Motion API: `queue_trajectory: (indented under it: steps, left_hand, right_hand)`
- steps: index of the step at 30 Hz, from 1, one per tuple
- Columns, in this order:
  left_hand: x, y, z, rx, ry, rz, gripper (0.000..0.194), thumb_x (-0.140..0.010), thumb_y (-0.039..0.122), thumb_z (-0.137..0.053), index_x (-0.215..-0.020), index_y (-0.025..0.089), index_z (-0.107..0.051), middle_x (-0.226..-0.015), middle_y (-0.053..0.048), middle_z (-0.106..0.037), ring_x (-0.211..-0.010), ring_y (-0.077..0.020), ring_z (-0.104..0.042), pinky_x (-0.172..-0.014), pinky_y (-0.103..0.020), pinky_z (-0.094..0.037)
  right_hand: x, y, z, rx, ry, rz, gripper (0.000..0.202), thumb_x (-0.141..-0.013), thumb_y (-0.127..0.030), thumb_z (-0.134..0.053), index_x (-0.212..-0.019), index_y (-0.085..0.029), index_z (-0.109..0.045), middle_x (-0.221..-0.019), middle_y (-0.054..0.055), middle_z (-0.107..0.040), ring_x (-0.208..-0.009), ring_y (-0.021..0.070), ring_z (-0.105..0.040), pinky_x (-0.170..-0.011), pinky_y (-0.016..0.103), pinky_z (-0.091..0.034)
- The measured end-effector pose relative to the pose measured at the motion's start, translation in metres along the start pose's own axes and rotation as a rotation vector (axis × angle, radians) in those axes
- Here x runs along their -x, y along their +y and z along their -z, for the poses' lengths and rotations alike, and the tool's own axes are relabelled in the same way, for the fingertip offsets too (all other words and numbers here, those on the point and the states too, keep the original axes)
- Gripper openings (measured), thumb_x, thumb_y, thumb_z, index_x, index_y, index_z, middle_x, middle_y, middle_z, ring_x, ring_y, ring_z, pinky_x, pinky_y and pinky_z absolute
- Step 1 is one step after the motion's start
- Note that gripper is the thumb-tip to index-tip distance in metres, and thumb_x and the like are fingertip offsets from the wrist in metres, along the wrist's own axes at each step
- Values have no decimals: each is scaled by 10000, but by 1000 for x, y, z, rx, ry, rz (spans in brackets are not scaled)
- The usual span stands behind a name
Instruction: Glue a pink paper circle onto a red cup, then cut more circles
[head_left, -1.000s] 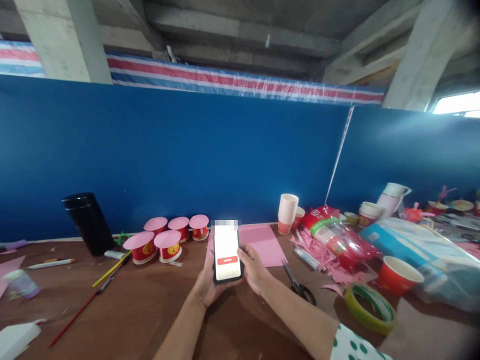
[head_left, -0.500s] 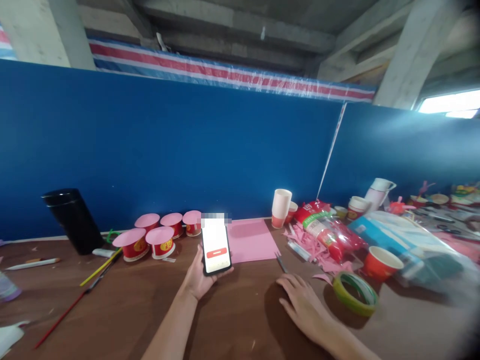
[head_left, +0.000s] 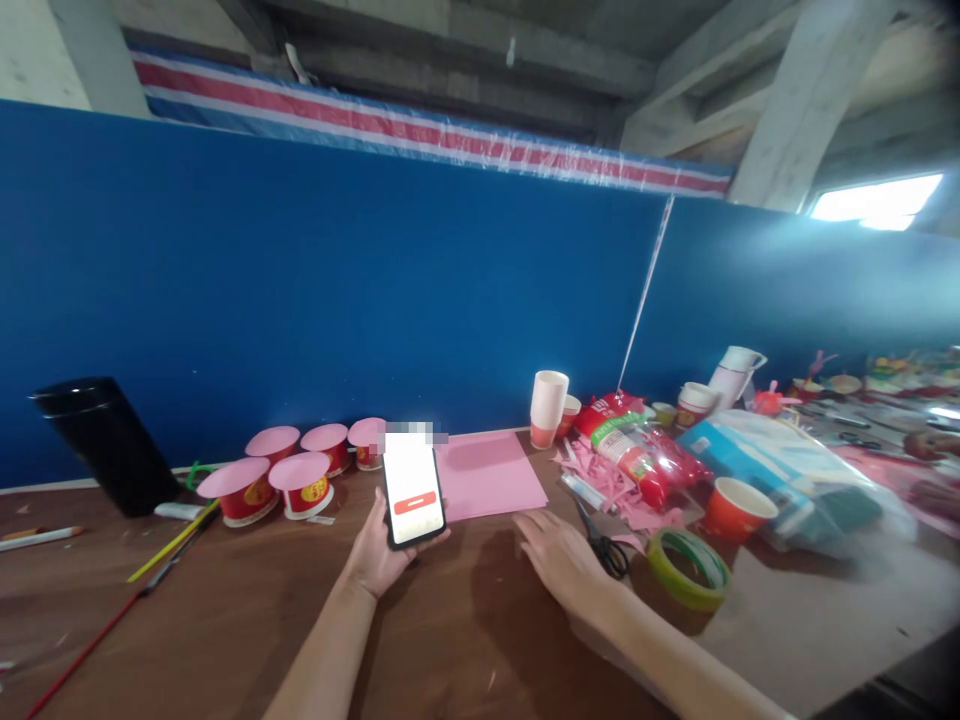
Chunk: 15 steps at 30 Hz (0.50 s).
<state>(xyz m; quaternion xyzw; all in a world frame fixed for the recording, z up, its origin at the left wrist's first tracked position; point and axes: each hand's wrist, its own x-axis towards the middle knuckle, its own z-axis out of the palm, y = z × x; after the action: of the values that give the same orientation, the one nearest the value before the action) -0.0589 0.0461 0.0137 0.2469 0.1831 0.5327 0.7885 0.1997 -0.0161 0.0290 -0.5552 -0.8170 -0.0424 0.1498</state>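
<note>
Left hand — fingers wrapped round a lit phone. Right hand flat on the desk, fingers released — scissors just beside them.

The top of the phone screen is blurred out, and its back is hidden by the left hand. The scissors lie partly behind the right hand. Items at the far right of the surface are too blurred to identify; the pencil is cut off at the left edge.
</note>
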Motion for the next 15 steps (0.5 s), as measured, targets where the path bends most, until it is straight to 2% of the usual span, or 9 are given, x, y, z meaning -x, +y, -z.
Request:
queue_trajectory:
  steps: [4,7,10,15]
  left_hand:
    - [1,0,1,1,27,-16,537,-819,483,-409,-1277,204,-389,-1114,-166,-595,-1018,-337,-553,-810,-606,-404]
    - [0,-1,0,-1,32,-34,535,-820,477,-412,-1275,195,-393,-1112,-174,-594,-1014,-333,-557,-806,-595,-413]
    - [0,0,-1,25,31,-59,542,-816,488,-412,-1274,199,-398,-1128,-172,-586,-1020,-335,-553,-807,-588,-418]
    - [-1,5,0,46,42,-116,557,-804,514,-412,-1265,202,-413,-1142,-168,-580,-1023,-355,-545,-798,-596,-417]
  right_hand:
    - [-46,-3,-30,184,-49,111,419,-826,-40,-358,-1231,-119,-429,-1277,151,-467,-1179,233,-421,-912,366,-384]
    - [-64,2,-43,221,-100,145,363,-811,-16,-394,-1151,-90,-498,-1084,164,-604,-997,225,-566,-808,322,-445]
    - [-66,4,-46,238,-129,189,233,-801,-35,-448,-981,-93,-585,-875,131,-659,-812,214,-618,-708,298,-462]
    - [-58,1,-37,272,-129,223,116,-799,-80,-504,-845,-105,-607,-806,114,-649,-782,215,-598,-686,302,-440]
